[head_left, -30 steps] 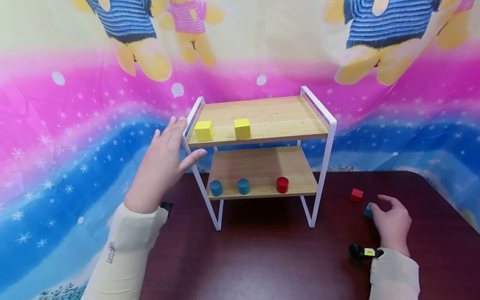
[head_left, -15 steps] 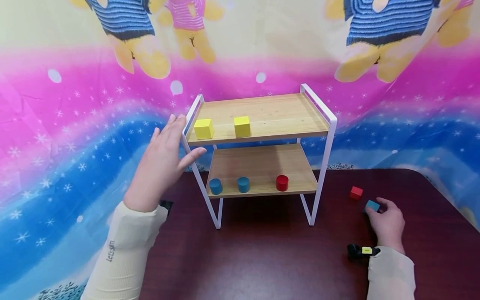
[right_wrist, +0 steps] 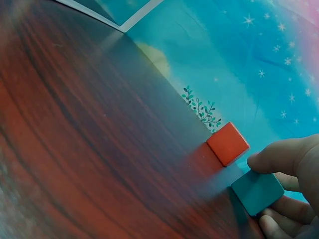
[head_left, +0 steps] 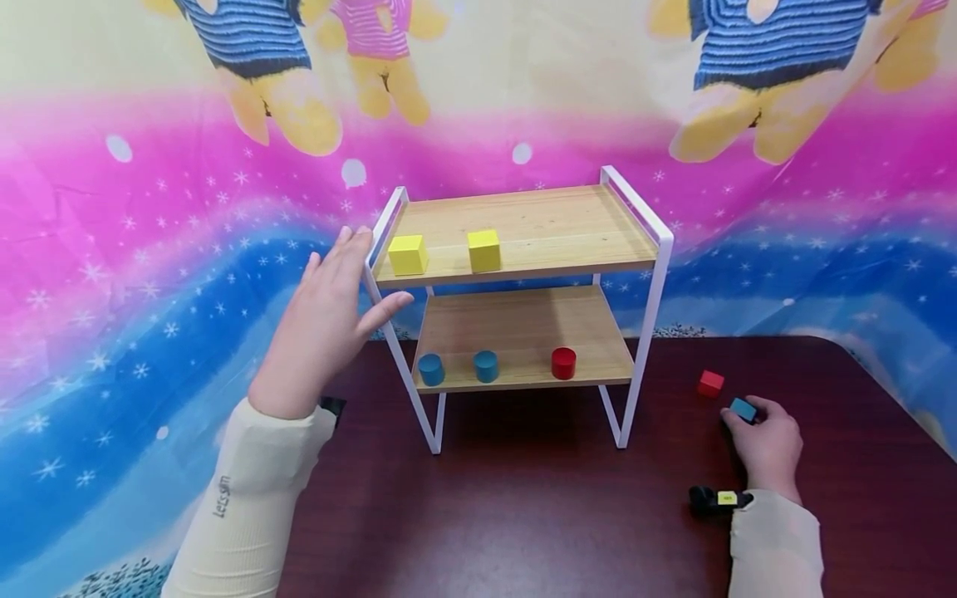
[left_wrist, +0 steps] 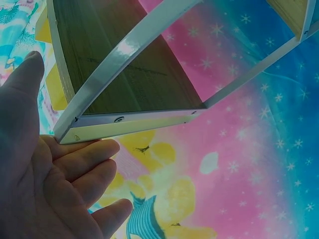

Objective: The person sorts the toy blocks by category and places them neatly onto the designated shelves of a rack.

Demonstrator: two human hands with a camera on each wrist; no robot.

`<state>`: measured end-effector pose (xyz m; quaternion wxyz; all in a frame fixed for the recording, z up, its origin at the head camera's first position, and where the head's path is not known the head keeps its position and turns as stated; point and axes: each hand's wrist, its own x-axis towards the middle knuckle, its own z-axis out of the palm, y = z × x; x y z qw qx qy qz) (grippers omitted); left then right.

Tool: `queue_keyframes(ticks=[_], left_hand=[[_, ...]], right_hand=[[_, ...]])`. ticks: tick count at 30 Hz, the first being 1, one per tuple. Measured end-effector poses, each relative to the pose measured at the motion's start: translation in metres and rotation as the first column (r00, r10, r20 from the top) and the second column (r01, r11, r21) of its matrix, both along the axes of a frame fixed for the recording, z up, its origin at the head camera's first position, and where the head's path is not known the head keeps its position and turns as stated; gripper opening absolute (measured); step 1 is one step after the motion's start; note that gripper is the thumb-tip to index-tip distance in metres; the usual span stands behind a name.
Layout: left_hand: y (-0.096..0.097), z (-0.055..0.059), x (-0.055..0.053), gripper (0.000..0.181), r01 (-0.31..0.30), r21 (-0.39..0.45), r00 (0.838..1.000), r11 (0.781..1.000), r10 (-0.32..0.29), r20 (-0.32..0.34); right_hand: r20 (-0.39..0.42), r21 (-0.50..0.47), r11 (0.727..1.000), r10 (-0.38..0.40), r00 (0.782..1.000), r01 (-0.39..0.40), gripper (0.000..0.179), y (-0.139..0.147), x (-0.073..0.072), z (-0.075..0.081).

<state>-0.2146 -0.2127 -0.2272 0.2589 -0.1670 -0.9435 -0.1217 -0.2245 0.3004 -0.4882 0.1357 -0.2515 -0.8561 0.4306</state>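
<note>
My right hand (head_left: 770, 453) pinches a small blue cube (head_left: 743, 409) between thumb and fingers, at the right of the table. The right wrist view shows this cube (right_wrist: 256, 191) with the thumb at one side and fingertips at the other. Just beyond it lies a red cube (head_left: 710, 383), apart from the hand. On the left, my left hand (head_left: 310, 336) has its fingers straight, at the white side frame of a two-tier wooden shelf (head_left: 516, 324). From the left wrist, the fingers (left_wrist: 92, 157) show right against the frame's corner.
Two yellow cubes, one at the left (head_left: 407, 255) and another (head_left: 484, 251), stand on the upper tier. The lower tier bears two blue cylinders (head_left: 431, 370) and a red cylinder (head_left: 564, 363). Behind the dark table (head_left: 516, 515) hangs a patterned cloth (head_left: 523, 124).
My right hand has shifted slightly left, and its thumb and fingers now lie at both sides of the blue cube, which shows more fully. The left hand stays put.
</note>
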Motion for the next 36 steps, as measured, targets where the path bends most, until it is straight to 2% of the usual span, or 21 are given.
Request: queue_keyframes(ticks=[8,17,36], left_hand=[[0.0004,0.0018,0.0005,0.085,-0.01,0.001,1.0,1.0,0.009,0.014],[-0.0005,0.002,0.0001,0.085,-0.003,0.001,1.0,1.0,0.003,0.008],[0.0002,0.0025,-0.0004,0.085,-0.002,-0.002,1.0,1.0,0.002,0.018]], right_hand=[[-0.018,0.033,0.999,-0.006,1.0,0.007,0.061,-0.0019,-0.0004,-0.0004],[-0.027,-0.01,1.0,-0.001,1.0,0.001,0.062,0.0001,0.0014,0.0014],[-0.038,0.023,0.999,0.026,0.999,-0.025,0.056,0.0002,0.0037,0.0049]])
